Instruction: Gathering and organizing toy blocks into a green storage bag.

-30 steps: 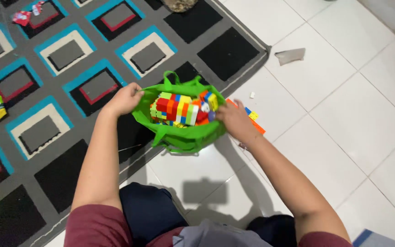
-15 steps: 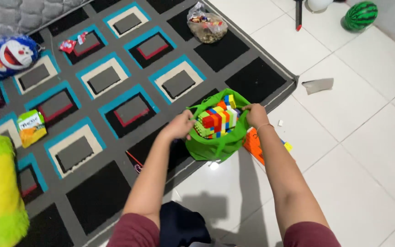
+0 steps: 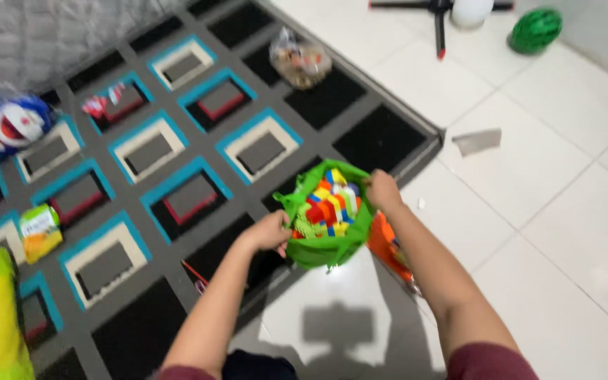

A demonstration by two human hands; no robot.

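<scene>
One green fabric bag [image 3: 325,246] sits at the rug's [image 3: 177,162] edge, partly on white tile, filled with multicoloured building bricks [image 3: 328,204]. Two hands hold it: left hand [image 3: 270,231] pinching the near-left rim, right hand [image 3: 383,190] closed on the far-right rim. One orange brick plate [image 3: 386,243] lies just beside the bag. One yellow-green snack carton [image 3: 40,231] lies on the rug, well apart; one clear snack bag [image 3: 300,60] lies farther up.
</scene>
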